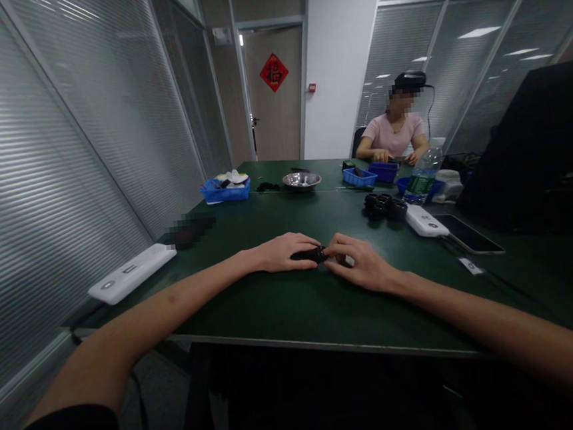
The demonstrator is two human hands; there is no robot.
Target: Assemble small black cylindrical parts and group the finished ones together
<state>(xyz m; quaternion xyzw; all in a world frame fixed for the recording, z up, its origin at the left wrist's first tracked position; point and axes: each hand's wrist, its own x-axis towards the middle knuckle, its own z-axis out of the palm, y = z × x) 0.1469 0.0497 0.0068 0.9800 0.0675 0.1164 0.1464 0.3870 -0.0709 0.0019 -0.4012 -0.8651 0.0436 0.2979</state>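
Note:
Near the middle of the green table (pixel 275 310), a small black object (pixel 308 256) lies low on the surface. My left hand (pixel 284 252) holds it, with the thumb on the near side and the fingers on the far side. From the right, my right hand (pixel 358 260) has its fingertips pinched at the object's right end. A small pale spot shows between the right thumb and fingers; I cannot make out what it is.
Beyond my hands are a metal bowl (pixel 302 181), a filled blue basket (pixel 226 190) and a smaller blue basket (pixel 360 178). Black parts (pixel 383 206), a bottle (pixel 420 180), a white device (pixel 426 221) and a tablet (pixel 469 233) lie right. A person (pixel 394 135) sits across.

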